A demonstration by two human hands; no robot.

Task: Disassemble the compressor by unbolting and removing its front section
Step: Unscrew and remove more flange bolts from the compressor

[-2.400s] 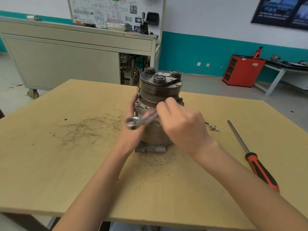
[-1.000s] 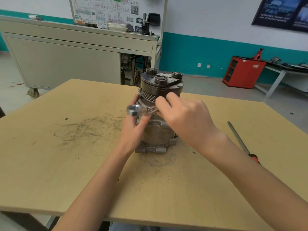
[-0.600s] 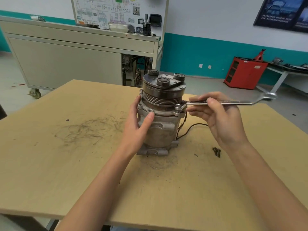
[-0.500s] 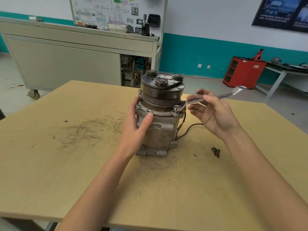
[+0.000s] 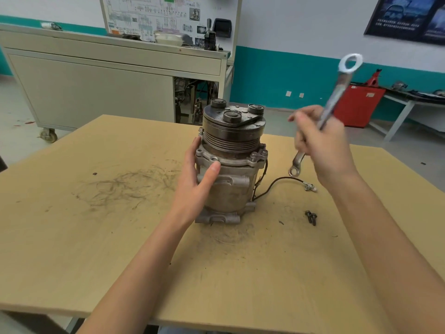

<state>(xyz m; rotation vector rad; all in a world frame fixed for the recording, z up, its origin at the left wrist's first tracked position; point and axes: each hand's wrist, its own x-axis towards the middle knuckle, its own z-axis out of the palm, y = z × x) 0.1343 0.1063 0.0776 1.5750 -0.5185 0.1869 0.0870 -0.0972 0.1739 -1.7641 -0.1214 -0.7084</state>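
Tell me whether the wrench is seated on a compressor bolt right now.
No: the right hand holds the wrench up in the air, clear of the compressor.

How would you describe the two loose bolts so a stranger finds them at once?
Find the compressor standing on the wooden table. Right of its base lie two dark bolts, side by side. Unlike the wire beyond them, they are short, straight and unattached.

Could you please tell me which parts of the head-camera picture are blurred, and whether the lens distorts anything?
Head view: the right hand and its wrench are smeared by motion blur; the compressor and the left hand holding it are sharp; the wide lens slants the grey cabinet sides.
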